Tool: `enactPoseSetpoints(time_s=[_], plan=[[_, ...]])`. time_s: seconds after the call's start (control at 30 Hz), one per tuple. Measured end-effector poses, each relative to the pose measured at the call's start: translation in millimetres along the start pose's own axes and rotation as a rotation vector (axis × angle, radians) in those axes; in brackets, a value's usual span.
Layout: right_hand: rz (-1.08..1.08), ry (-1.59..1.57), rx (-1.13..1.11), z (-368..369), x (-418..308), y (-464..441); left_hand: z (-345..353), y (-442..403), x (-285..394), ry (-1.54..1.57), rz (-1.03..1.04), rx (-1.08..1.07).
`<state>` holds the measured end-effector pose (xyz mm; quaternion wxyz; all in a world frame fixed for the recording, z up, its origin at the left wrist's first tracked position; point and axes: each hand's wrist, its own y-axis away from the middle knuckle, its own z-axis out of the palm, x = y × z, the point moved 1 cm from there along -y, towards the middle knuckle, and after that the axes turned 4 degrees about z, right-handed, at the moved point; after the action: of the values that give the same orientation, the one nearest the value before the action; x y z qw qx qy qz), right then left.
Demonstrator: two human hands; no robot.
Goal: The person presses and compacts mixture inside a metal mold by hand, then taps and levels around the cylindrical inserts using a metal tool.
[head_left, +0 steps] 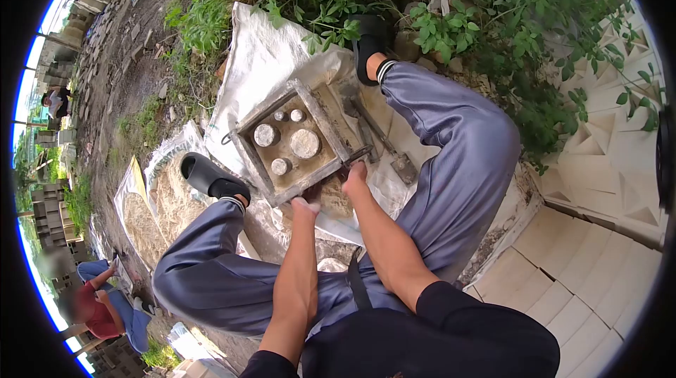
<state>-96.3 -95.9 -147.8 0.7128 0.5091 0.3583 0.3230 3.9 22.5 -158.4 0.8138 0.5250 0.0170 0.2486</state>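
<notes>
Head view, the only one: an open, box-like frame [322, 117] lies directly ahead of both hands, between the lower legs, over a pale sheet [257, 47]. The frame is nearly square in plan, so no long axis stands out clearly; its near side runs obliquely, receding from the left hand [304, 205] toward the right hand [355, 175]. The left hand meets this side toward its nearer, left end, while the right hand, set farther forward, lies at the right corner, just beside a metal handle [362, 155]. Neither hand is clearly the nearer, each lying at the frame's near side. The fingers of both pass out of sight at or below the edge; whether they are closed on it cannot be told, nor can it be told whether the frame rests fully on the sheet. Inside the frame, forward of the hands, stand five round blocks of unequal width, the widest block [305, 143] lying ahead of the gap between the hands. A trowel-like tool [403, 167] lies to the right of the right hand, apart from it; a heap of sandy material [169, 191] lies well to the left of the left hand.
</notes>
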Motion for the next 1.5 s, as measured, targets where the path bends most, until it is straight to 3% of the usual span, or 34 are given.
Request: enactPoseSetpoints(time_s=[0.13, 0.23, 0.33, 0.43, 0.57, 0.7, 0.77, 0.83, 0.87, 0.93, 0.97, 1.03, 1.07, 1.1, 1.13, 1.17, 1.2, 1.23, 1.3, 1.37, 1.5], plan=[[0.048, -0.132, -0.083, 5.9, -5.0, 14.1, -4.2, -4.5, 1.1, -0.013, -0.018, 0.08], [-0.103, -0.288, -0.158, 9.4, 4.9, 16.8, -14.7, -7.8, 6.7, -0.05, 0.014, 0.064], [-0.052, -0.196, -0.168, 2.7, 5.0, -4.4, -5.3, 2.1, 4.0, -0.048, 0.036, -0.013], [-0.013, 0.057, -0.093, -4.6, -5.5, 1.0, -6.3, 2.8, 2.8, -0.072, 0.039, 0.014], [-0.015, 0.139, -0.017, -1.0, -9.4, 9.3, -26.4, -17.4, -2.2, -0.076, 0.032, 0.076], [0.038, 0.259, 0.001, -11.3, -11.2, -7.4, -1.7, 10.7, -7.2, -0.148, 0.071, 0.184], [0.06, 0.325, 0.036, -22.2, -26.4, -3.3, 4.7, 23.7, -12.4, -0.229, 0.039, 0.108], [-0.267, 0.828, 0.258, -25.4, -56.4, 37.7, 7.7, 24.6, -24.0, -0.306, 0.004, 0.028], [-0.282, 0.839, 0.258, -20.7, -69.3, 51.6, 9.5, 19.5, -32.5, -0.413, 0.004, -0.07], [-0.895, 1.039, 0.523, -9.9, -91.9, 70.1, 14.2, 18.4, -44.4, -0.587, -0.037, -0.192], [-0.905, 1.051, 0.507, -4.3, -99.4, 67.5, 16.3, 21.8, -49.7, -0.569, -0.025, -0.192], [-1.22, 1.067, 0.335, 8.5, -111.8, 48.1, 32.1, 42.2, -57.7, -1.29, 0.137, -0.332], [-1.377, 1.188, 0.367, 12.9, -112.7, 37.9, 48.2, 66.4, -56.0, -1.285, 0.149, -0.324], [-1.377, 1.191, 0.356, 12.8, -116.3, 29.4, 70.6, 100.5, -51.7, -1.661, 0.392, -0.312], [-1.214, 1.278, 0.222, 10.8, -120.5, 20.4, 82.8, 118.4, -49.8, -2.028, 0.646, -0.282], [-1.044, 1.355, 0.09, 9.5, -121.7, 12.1, 77.0, 118.4, -50.5, -2.023, 0.645, -0.267], [-0.95, 1.335, 0.077, 12.3, -121.9, 11.4, 75.0, 124.4, -50.1, -1.971, 0.947, -0.31], [-0.947, 1.342, 0.07, 15.0, -121.9, 10.7, 73.5, 129.1, -50.0, -1.899, 1.242, -0.353], [-0.881, 1.388, 0.09, 16.6, -125.7, 12.0, 80.7, 135.6, -43.8, -1.941, 1.343, -0.341], [-0.869, 1.413, 0.107, 15.9, -127.2, 0.5, 99.9, 140.7, -39.0, -1.749, 1.743, -0.338], [-0.886, 1.473, 0.087, 13.3, -126.9, -12.7, 115.6, 119.5, -39.7, -1.871, 1.865, -0.383]])
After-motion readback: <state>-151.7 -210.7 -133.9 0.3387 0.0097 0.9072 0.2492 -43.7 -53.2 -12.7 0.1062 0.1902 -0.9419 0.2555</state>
